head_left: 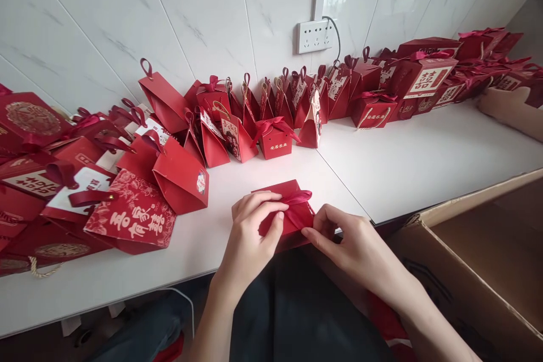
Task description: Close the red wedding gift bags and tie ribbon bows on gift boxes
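Observation:
A small red gift box (pixel 283 192) with a dark red ribbon (pixel 299 203) rests at the near edge of the white counter (pixel 416 158). My left hand (pixel 253 232) grips the box's left side, with fingers curled over its top and the thumb pressed on the ribbon. From the right, my right hand (pixel 352 246) pinches the ribbon's end against the box with thumb and forefinger.
Many red gift boxes and bags (pixel 237 119) line the tiled wall across the counter, piled thick at the left (pixel 85 192) and far right (pixel 428 73). An open cardboard box (pixel 487 249) stands at my right. A wall socket (pixel 314 35) sits above the row.

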The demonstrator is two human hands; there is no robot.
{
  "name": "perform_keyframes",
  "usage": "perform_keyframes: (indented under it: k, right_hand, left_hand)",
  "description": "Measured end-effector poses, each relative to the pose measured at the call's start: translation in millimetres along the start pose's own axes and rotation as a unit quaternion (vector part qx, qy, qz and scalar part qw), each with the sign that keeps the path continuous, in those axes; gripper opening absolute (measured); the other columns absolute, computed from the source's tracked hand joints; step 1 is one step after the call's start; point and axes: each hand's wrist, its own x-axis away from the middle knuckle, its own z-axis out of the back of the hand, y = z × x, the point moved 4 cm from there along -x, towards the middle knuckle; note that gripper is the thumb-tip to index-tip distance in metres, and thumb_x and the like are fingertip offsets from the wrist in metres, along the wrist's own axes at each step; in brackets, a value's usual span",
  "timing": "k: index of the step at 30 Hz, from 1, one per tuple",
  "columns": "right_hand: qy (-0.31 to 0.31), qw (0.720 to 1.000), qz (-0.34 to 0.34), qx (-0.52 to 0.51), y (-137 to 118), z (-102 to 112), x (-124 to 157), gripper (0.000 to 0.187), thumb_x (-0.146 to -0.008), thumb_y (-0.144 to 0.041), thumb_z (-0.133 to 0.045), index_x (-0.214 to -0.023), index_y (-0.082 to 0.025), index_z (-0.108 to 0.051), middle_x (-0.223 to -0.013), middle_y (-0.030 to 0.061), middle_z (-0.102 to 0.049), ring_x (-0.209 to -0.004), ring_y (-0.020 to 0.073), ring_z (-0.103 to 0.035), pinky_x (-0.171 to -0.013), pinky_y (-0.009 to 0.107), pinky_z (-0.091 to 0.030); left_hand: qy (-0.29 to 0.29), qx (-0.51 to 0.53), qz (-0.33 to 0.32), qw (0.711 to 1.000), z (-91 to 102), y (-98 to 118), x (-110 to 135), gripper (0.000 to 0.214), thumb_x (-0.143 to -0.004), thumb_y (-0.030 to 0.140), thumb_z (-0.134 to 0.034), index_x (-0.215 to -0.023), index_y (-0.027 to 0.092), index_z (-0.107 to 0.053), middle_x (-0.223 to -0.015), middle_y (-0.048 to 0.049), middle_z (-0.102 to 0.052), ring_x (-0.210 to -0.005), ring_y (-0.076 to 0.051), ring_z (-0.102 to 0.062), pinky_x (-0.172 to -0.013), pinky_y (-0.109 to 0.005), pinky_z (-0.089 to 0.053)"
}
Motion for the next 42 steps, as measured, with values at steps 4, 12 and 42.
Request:
perform_keyframes:
  k: [4, 12, 42]
  right_hand:
    - [0.01, 1.0, -0.008, 0.01, 4, -1, 1, 0.029, -0.084, -0.037, -0.058, -0.064, -0.022, -0.045, -0.056, -0.0032, -0.054, -0.048, 0.0115, -0.042, -0.048, 0.024, -0.035]
    - [0.026, 0.999, -0.022, -0.02, 16, -9, 3, 0.045, -0.086, -0.05, -0.056, -0.054, -0.022, -0.041, -0.049, -0.0029, -0.046, -0.045, 0.0106, -0.034, -0.044, 0.025, -0.029]
    - [-0.093, 0.945, -0.089, -0.299, 14, 7, -39, 0.041, -0.075, -0.057, -0.068, -0.072, -0.019, -0.054, -0.036, -0.011, -0.039, -0.028, 0.0036, -0.024, -0.031, 0.019, -0.016]
  left_hand:
    - [0.008, 0.047, 0.026, 0.999, -3.0, -6, 2, 0.016, -0.09, 0.019, -0.051, -0.093, 0.023, -0.067, -0.105, -0.0035, -0.066, -0.109, -0.019, -0.059, -0.097, -0.038, -0.046]
    - [0.02, 0.056, 0.037, 0.998, -3.1, -3, 1, 0.008, -0.086, 0.027, -0.061, -0.09, 0.023, -0.066, -0.105, -0.0039, -0.066, -0.107, -0.021, -0.06, -0.096, -0.039, -0.047]
    - [-0.005, 0.068, 0.04, 0.997, -11.3, 0, 5, 0.007, -0.086, 0.025, -0.058, -0.092, 0.023, -0.062, -0.108, -0.0047, -0.062, -0.111, -0.022, -0.056, -0.098, -0.04, -0.045]
